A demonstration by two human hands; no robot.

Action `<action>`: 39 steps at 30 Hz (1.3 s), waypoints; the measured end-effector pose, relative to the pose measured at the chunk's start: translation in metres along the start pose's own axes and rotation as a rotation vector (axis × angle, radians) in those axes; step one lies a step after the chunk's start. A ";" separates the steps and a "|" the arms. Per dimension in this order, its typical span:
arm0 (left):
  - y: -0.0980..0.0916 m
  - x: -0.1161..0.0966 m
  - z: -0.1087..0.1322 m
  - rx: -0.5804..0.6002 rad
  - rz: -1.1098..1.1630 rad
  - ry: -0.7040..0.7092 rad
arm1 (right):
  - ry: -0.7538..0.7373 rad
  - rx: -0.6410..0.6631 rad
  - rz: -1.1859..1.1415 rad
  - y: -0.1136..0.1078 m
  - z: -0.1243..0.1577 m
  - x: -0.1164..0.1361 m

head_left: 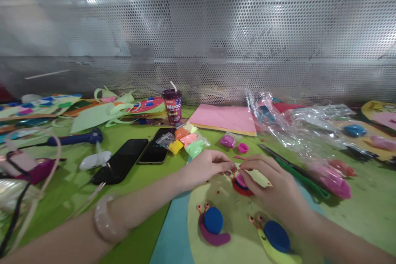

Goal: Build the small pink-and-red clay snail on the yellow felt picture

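Note:
My left hand (213, 166) and my right hand (275, 185) meet over the upper part of a pale yellow paper shape (229, 218). Both have thumb and fingertips pinched together; whatever is between them is too small to make out. Just under my fingers is a red clay snail (242, 189) with a pink round shell (240, 180), partly hidden by my right hand. Nearer me lie a purple clay snail (213, 237) and a yellow clay snail (272, 251), each with a blue disc for a shell. A thin pink clay strip (239, 157) lies just beyond my fingertips.
Bagged coloured clay (187, 138), a pink ring (243, 147) and purple clay (228, 140) lie beyond my hands. Scissors (297, 171) are at right, beside plastic bags (297, 128). Two phones (122, 161) lie left. A drink cup (172, 106) stands near the perforated metal panel (198, 41).

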State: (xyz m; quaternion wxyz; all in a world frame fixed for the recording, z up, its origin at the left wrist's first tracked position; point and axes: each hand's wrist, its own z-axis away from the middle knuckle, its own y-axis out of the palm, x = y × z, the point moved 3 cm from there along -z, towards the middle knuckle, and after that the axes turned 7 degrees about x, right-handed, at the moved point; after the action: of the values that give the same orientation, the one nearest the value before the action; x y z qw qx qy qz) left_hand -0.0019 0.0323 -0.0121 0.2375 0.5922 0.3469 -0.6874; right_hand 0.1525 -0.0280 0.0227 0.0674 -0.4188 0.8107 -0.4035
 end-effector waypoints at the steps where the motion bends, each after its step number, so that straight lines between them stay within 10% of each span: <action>1: 0.001 0.000 0.000 0.001 0.023 -0.001 | -0.008 0.008 -0.016 -0.003 0.000 0.006; 9: 0.006 -0.007 0.004 -0.010 0.163 -0.049 | -0.248 0.320 -0.094 0.002 0.014 0.060; 21: 0.003 -0.013 0.006 -0.027 0.032 -0.029 | -0.331 0.110 0.023 0.028 0.023 0.061; 39: 0.002 -0.009 0.005 -0.004 -0.004 0.031 | -0.255 0.297 -0.030 0.019 0.020 0.061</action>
State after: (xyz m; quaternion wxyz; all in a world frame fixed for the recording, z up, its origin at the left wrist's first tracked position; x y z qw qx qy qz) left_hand -0.0019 0.0270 -0.0030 0.2318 0.6017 0.3530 -0.6779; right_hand 0.1098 -0.0785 0.0099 0.2247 -0.4638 0.7208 -0.4635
